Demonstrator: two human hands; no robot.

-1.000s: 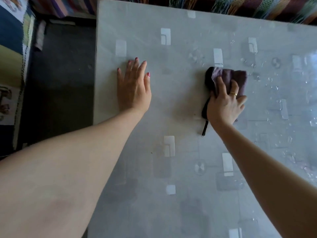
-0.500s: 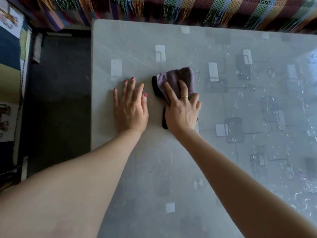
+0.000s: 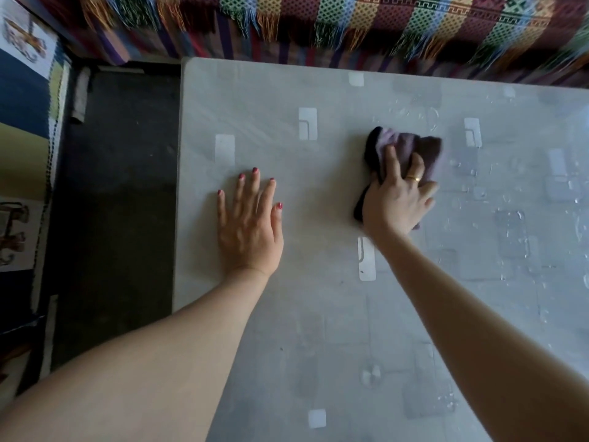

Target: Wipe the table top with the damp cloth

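Note:
The grey table top [image 3: 318, 314] with pale square patterns fills most of the view. A bunched purple and black damp cloth [image 3: 411, 148] lies on it right of centre. My right hand [image 3: 395, 199] presses down on the cloth, fingers spread over it, a gold ring on one finger. My left hand [image 3: 248, 224] rests flat on the table near its left edge, fingers apart and holding nothing. Water droplets and wet streaks [image 3: 510, 218] glisten on the right part of the table.
A striped, fringed woven blanket [image 3: 350, 23] hangs along the table's far edge. Dark floor [image 3: 118, 202] lies left of the table edge, with a colourful mat [image 3: 25, 122] further left.
My right hand slid the cloth left until it was beside my left hand, then back to the right. The left hand stayed flat in place; the view shifted down the table.

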